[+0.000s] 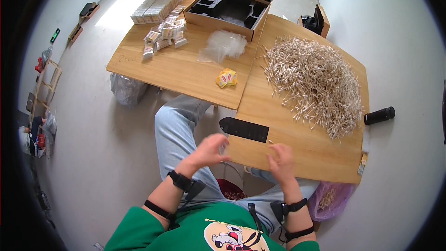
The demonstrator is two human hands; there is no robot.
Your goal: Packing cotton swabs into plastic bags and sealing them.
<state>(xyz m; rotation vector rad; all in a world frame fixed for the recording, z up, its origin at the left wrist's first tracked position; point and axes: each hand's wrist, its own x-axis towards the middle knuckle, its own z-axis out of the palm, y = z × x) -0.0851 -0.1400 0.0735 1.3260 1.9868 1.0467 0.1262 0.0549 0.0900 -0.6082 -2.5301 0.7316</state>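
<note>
At the near edge of the table, my left hand [209, 151] is curled with a small see-through piece, seemingly a clear plastic bag [224, 148], at its fingertips. My right hand [282, 161] hovers over the near table edge, its thumb and fingers apart. Just beyond those fingertips is a single cotton swab [271, 142]. A flat black plate with a pointed end [244, 129] lies across the table corner, beyond and between my hands. To the right, a big heap of loose cotton swabs [316, 83] covers much of the tabletop.
Small yellow packets [226, 78] and a pile of clear bags [225, 44] lie on the left table. Behind are packed swab bags [166, 32], stacked packs [158, 7] and an open cardboard box [227, 9]. A black cylinder [379, 115] shows past the right edge, a purple bag [331, 200] below.
</note>
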